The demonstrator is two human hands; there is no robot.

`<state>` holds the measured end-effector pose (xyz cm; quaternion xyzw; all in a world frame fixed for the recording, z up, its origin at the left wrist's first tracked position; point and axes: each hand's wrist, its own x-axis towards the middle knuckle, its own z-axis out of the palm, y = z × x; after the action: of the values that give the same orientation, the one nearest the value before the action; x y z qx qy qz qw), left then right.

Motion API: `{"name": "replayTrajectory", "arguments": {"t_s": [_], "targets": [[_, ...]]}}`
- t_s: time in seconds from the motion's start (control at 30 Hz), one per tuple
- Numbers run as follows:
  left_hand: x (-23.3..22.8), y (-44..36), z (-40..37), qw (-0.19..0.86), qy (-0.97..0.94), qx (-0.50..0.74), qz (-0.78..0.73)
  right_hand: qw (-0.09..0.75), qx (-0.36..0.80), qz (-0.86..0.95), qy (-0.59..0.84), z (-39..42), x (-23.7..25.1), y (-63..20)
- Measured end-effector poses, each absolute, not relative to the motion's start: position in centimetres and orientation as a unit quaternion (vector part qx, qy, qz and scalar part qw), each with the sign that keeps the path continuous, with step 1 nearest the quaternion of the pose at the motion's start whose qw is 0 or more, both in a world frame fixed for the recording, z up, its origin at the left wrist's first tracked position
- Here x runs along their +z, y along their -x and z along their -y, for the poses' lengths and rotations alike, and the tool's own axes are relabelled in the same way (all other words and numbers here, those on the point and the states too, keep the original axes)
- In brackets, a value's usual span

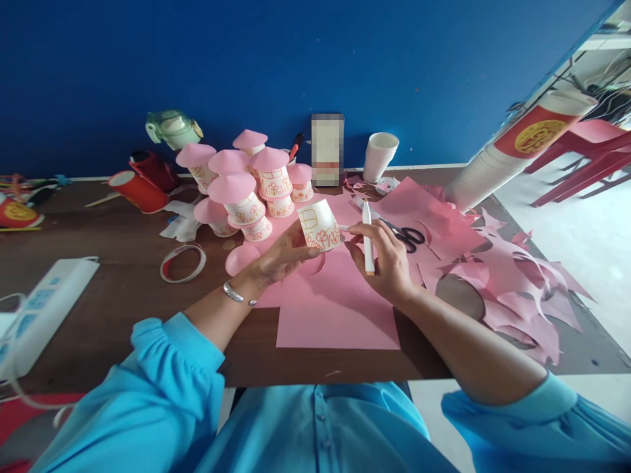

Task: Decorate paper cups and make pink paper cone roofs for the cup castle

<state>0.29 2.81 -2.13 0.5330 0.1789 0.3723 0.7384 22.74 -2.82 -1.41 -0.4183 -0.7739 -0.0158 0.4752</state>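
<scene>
Two hands are meeting above the pink sheet point(340, 309): the left hand point(280, 256) is gripping the cup point(320, 225), tilted, mouth toward the right hand point(387, 259), whose fingers are closing on an upright pen point(367, 240) just beside the cup's rim.

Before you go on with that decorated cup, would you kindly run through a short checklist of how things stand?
1. Left hand grips the decorated cup: ok.
2. Right hand holds the white marker: ok.
3. Marker tip touching the cup: cannot tell.
4. Pink sheet lies flat under the hands: ok.
5. Scissors lie apart from both hands: ok.
6. Finished roofed cups stand upright behind: ok.
</scene>
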Motion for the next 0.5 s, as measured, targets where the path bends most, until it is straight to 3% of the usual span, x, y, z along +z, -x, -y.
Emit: {"name": "replayTrajectory", "arguments": {"t_s": [0.5], "targets": [[-2.9,-0.2,-3.2,0.7,-0.556,0.393,-0.216,0.476,0.016,0.753,0.453,2.2,-2.5,-22.6]]}}
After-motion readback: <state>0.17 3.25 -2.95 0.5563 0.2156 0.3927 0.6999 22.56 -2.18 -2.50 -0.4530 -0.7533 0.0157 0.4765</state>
